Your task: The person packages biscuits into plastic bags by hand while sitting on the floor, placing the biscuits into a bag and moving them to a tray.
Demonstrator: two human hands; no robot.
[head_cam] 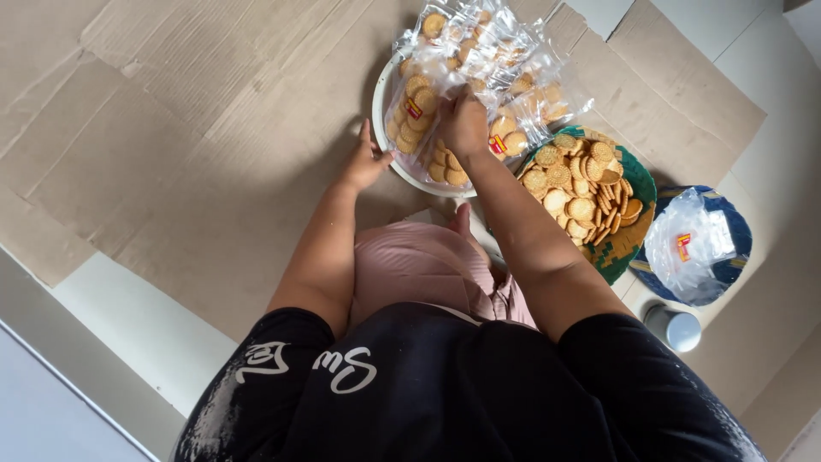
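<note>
Two bare hands work over a white bowl (384,128) that sits on flattened cardboard (171,128) spread on the floor. Furthest left, the left hand (366,161) rests against the bowl's near rim, its fingers (366,135) spread apart and empty, touching only the rim. Just right of those fingers, clear packets of round biscuits (466,51) are heaped in the bowl and spill over its far edge. The right hand (464,124) reaches down into this heap, and its fingers are closed together on one packet, with more packets lying beside and beyond them. Right of the right hand's fingers, close by, a green patterned tray (629,244) carries a pile of loose biscuits (577,188) out of their wrapping. Further right again, well apart from both hands, a blue plate (737,248) holds crumpled empty wrappers (694,239). Near that plate, toward the person, stands a small grey cup (673,327).
</note>
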